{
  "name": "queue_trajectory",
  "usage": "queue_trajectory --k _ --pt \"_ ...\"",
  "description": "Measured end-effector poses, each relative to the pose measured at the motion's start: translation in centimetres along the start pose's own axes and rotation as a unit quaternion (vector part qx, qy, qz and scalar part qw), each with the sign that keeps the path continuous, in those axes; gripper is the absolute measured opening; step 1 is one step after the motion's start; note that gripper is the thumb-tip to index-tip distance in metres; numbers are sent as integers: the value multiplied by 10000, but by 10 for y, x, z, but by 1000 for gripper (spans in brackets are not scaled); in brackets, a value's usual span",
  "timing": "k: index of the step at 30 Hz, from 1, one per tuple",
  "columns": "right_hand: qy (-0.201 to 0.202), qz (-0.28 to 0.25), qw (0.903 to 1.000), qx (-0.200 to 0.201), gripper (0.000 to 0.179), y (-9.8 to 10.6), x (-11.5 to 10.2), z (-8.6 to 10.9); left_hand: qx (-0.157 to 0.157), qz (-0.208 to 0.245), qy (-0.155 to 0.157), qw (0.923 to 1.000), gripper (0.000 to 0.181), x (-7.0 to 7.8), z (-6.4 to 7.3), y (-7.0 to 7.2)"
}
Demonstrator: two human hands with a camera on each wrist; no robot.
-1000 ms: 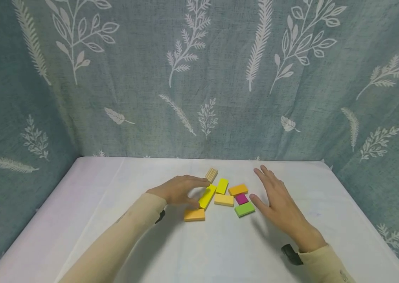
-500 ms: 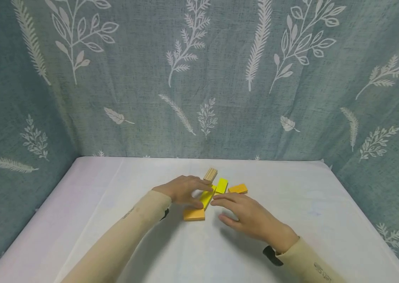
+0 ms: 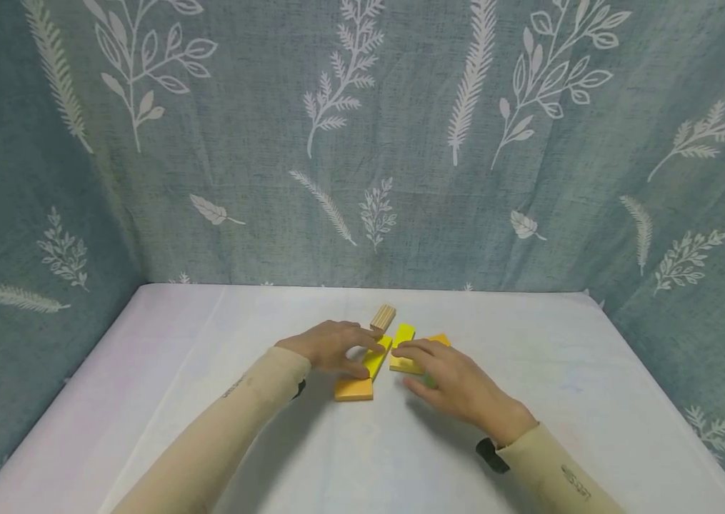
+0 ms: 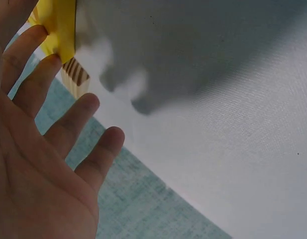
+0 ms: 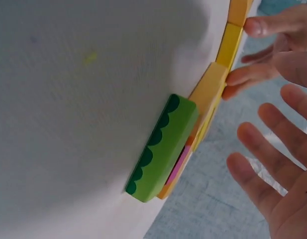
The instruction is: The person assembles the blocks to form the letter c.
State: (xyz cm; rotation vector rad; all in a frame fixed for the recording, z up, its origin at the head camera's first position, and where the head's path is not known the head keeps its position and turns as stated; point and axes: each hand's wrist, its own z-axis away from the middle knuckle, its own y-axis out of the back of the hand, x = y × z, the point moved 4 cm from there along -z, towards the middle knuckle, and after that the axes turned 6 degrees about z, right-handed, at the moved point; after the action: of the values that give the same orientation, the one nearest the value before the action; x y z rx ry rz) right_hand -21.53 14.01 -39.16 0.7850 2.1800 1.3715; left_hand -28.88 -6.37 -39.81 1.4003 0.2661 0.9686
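Note:
My left hand [image 3: 331, 346] rests at a long yellow block [image 3: 376, 360], thumb by its near end and relaxed fingertips on its far part. In the left wrist view two of its fingertips touch the yellow wood, the others stretch free. An orange block [image 3: 353, 390] adjoins that yellow block's near end. My right hand [image 3: 465, 385] is held loosely spread over the right-hand blocks, holding nothing. Beneath or beside it lie a cream block [image 3: 403, 365], a shorter yellow block [image 3: 404, 333] and a second orange block [image 3: 441, 338]. It mostly covers a green scalloped block [image 5: 165, 149] and a magenta one [image 5: 179, 164].
A striped wooden block [image 3: 383, 318] lies beyond the long yellow block. All the blocks lie on a white-covered table [image 3: 311, 457]. Behind it and along both sides hangs a grey-green leaf-patterned curtain [image 3: 259, 235].
My right hand has swung left and toward me, over the blocks, then drawn slightly back right, uncovering part of the cream block. My left hand has shifted a little right. The blocks have stayed put.

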Motion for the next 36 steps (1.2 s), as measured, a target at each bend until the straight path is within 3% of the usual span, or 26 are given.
queue_trajectory --k 6,17,24,30,36 --pt "-248 272 9993 -5 47 -2 6 -5 61 115 -102 9999 52 -2 4 2" --pt "-1184 237 9894 -803 37 -13 19 -11 204 435 58 9988 53 -15 10 0" --pt "-1083 251 9901 -851 30 -17 23 -12 399 434 329 9977 55 -25 25 4" --pt "-1008 240 9917 -760 25 -18 24 -12 722 159 225 9970 58 -30 34 8" --pt "-850 294 9935 -701 24 -21 18 -13 575 376 368 9970 66 -35 32 4"
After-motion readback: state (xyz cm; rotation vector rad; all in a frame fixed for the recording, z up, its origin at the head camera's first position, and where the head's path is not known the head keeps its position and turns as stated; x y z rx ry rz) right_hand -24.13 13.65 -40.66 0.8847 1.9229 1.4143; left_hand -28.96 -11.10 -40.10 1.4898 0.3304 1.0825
